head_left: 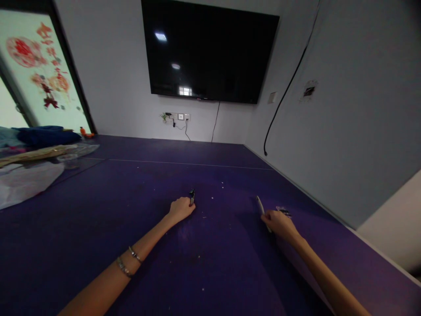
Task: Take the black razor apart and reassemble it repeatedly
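My left hand (182,209) is closed on a small dark and silvery object (192,196) that sticks up past the fingers; its kind is too small to tell. To the right, my right hand (279,223) grips a slim whitish stick-like object (259,203), held at a slant, with its far end pointing away from me and its near end showing below the fingers. Just behind the right hand lies a small clear packet with dark items (283,211). Both hands are low over the purple tabletop (158,272), well apart from each other.
White specks (212,198) dot the surface. At the far left lie a white plastic sheet (29,182), a tan flat piece (39,153) and dark blue cloth (49,136). A black cable (289,83) hangs along the right wall; a television (210,52) is mounted ahead.
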A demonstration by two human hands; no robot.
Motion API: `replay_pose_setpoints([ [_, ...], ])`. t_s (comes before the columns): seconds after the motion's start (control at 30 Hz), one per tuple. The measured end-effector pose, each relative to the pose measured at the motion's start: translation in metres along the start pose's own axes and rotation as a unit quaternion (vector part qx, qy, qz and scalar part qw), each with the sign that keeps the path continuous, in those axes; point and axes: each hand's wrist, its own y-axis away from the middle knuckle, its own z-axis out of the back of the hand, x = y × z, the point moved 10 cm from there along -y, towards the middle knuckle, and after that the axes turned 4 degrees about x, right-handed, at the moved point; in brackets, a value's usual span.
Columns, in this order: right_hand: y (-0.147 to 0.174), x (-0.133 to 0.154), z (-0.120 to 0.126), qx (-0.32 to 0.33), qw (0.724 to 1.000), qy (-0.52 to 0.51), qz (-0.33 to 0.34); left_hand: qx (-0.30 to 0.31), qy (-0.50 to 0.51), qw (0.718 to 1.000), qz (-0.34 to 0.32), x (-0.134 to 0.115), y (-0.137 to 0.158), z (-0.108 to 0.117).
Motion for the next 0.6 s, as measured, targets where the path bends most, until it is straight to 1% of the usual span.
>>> replay_pose_setpoints([
  [0.1,0.003,0.052,0.009,-0.034,0.999,-0.012,0.006,-0.003,-0.004,1.0,-0.004,-0.001,0.0,0.001],
  [0.23,0.004,0.133,0.01,-0.049,0.996,-0.016,0.072,0.004,-0.005,1.0,0.009,0.001,0.0,0.0],
  [0.33,0.004,0.181,0.009,-0.055,0.993,-0.011,0.101,0.003,-0.01,1.0,0.011,-0.001,0.002,0.0],
  [0.4,0.005,0.204,0.007,-0.055,0.992,-0.013,0.113,-0.005,-0.014,1.0,-0.001,-0.005,0.002,0.0],
  [0.47,0.005,0.22,0.003,-0.048,0.992,-0.018,0.117,-0.007,-0.018,1.0,-0.006,-0.007,0.002,-0.001],
  [0.6,0.003,0.237,-0.002,-0.035,0.991,-0.028,0.124,-0.002,-0.021,1.0,-0.002,-0.007,0.002,-0.003],
])
